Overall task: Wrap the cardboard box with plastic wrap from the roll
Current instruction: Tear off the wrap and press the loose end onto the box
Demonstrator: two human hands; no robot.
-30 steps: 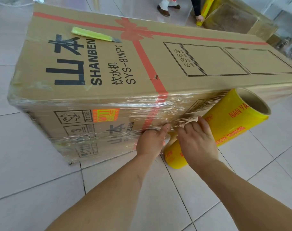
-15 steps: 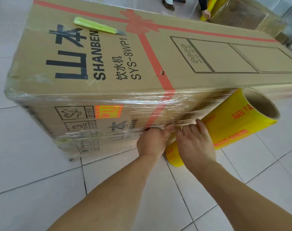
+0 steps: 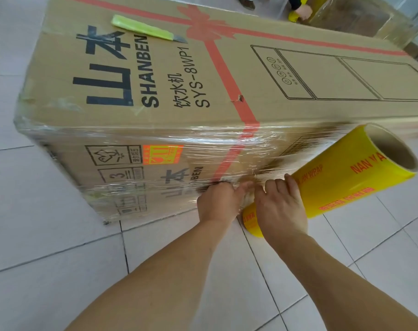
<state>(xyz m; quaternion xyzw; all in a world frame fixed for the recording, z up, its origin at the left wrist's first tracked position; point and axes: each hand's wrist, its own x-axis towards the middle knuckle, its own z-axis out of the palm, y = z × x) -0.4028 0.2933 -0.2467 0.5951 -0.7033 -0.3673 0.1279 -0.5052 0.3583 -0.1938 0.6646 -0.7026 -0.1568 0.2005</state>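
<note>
Against the near side of the cardboard box (image 3: pixel 203 96), both hands pinch film; the roll (image 3: pixel 341 177) slants up-right, under the right hand (image 3: pixel 281 206), left hand (image 3: pixel 218 203) alongside.

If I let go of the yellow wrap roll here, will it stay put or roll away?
Probably it rolls: the wrap roll is a smooth cylinder, tilted against the cardboard box over slick-looking floor tiles. Its hollow core suggests it is light, so the film stuck to the box may tether it. The right hand seems to steady it.

Left hand (image 3: pixel 218 201) and right hand (image 3: pixel 281 206) now touching at the film beside the roll (image 3: pixel 334 180), previously slightly apart.
</note>
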